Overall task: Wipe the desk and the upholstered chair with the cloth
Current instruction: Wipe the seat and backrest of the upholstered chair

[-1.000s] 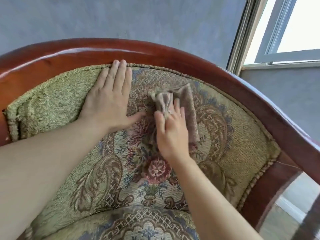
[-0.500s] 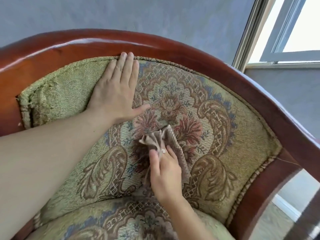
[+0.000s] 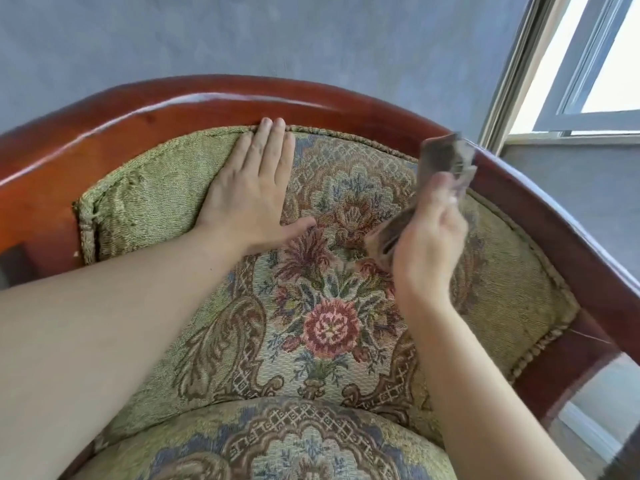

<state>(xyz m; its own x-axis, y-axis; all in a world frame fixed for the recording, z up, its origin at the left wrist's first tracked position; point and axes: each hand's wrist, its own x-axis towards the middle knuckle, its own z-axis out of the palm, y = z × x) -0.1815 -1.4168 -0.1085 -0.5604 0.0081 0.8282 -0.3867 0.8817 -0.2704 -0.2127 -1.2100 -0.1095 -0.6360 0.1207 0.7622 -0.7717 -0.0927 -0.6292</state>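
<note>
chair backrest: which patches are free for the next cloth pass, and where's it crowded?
Free: the lower centre of the backrest around the red flower, bordered by both forearms and the seat cushion; also the right side, between the right hand and the wooden frame. Crowded: upper left, where the left hand lies flat, and upper right, where the cloth is in the right hand's grip.

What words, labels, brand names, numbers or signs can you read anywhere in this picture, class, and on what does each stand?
None: no readable text shows anywhere.
Cloth in the right hand: blurred, no label visible.
Chair upholstery: woven flowers and scrolls only, no lettering.
Wooden frame, wall and window: no marks or signs.
</note>
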